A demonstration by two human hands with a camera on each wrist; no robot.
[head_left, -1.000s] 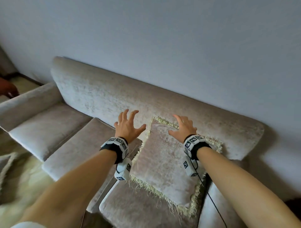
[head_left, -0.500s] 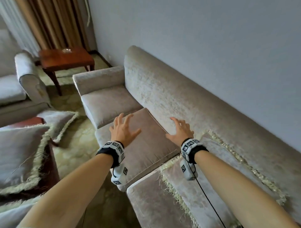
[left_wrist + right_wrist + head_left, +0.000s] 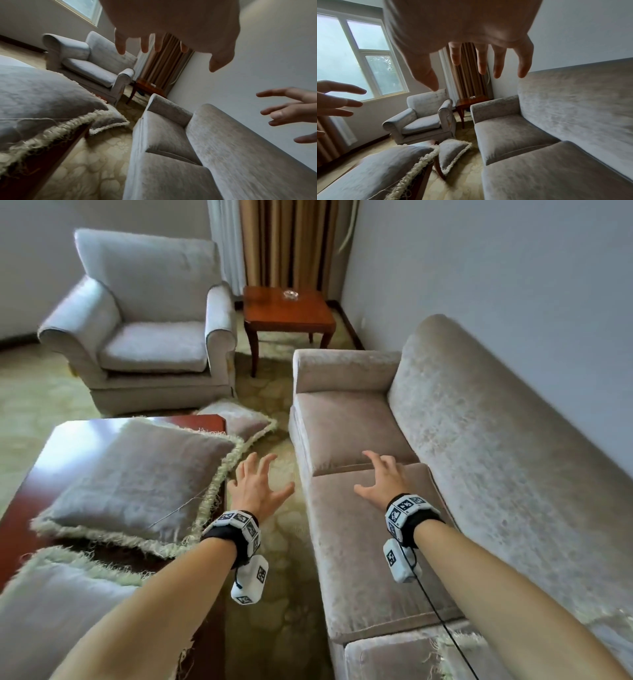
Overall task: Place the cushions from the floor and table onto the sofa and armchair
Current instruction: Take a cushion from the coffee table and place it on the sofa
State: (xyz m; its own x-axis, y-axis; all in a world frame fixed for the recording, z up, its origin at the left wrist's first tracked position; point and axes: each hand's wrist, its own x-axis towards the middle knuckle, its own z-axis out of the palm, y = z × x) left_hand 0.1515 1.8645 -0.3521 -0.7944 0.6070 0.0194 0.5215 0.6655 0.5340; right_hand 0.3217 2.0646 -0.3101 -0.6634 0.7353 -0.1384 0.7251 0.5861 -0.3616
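A grey fringed cushion (image 3: 137, 484) lies on the dark wooden table (image 3: 37, 470), and a second one (image 3: 51, 604) lies nearer me at the lower left. A third fringed cushion (image 3: 239, 419) leans on the floor by the table's far corner. The beige sofa (image 3: 479, 457) runs along the right wall; a fringed cushion's edge (image 3: 455, 645) shows on its near seat. The grey armchair (image 3: 147, 320) stands at the back left. My left hand (image 3: 257, 484) hovers with spread fingers over the carpet between table and sofa. My right hand (image 3: 383, 477) hovers spread above the sofa's middle seat. Both hold nothing.
A small wooden side table (image 3: 287, 309) with a glass ashtray (image 3: 290, 294) stands in the corner between armchair and sofa, before brown curtains (image 3: 291, 244). A patterned carpet strip (image 3: 284, 542) separates table and sofa. A window (image 3: 359, 54) is on the left wall.
My view has swung left from the cushion on the sofa toward the table and armchair. Both hands left that cushion and moved left, staying spread and empty.
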